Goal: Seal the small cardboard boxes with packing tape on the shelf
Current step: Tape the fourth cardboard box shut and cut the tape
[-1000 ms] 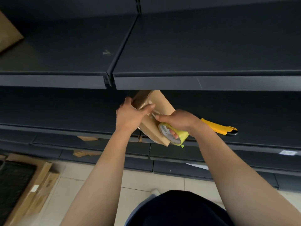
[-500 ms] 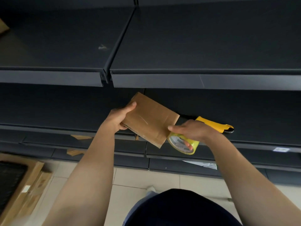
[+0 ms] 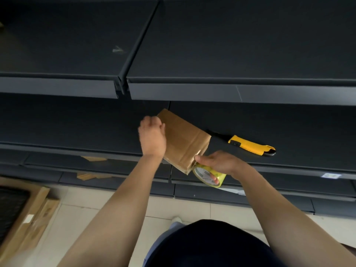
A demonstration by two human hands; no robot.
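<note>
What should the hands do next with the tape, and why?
Probably draw the roll round the near corner of the box: the right hand holds it there, thumb on the cardboard, while the left hand grips the other side.

Left grip (image 3: 152,135) and right grip (image 3: 217,162) bare, forearms (image 3: 115,205) bare, dark navy top (image 3: 212,245), blue-grey trouser leg (image 3: 152,251), pale shoe tip (image 3: 177,220)

Left hand (image 3: 152,135) now atop box (image 3: 185,139) edge

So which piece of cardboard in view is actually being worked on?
The small cardboard box at the middle shelf: left hand grips its edge, right hand holds the tape roll at its near corner. The scraps below and floor cartons lie untouched.
</note>
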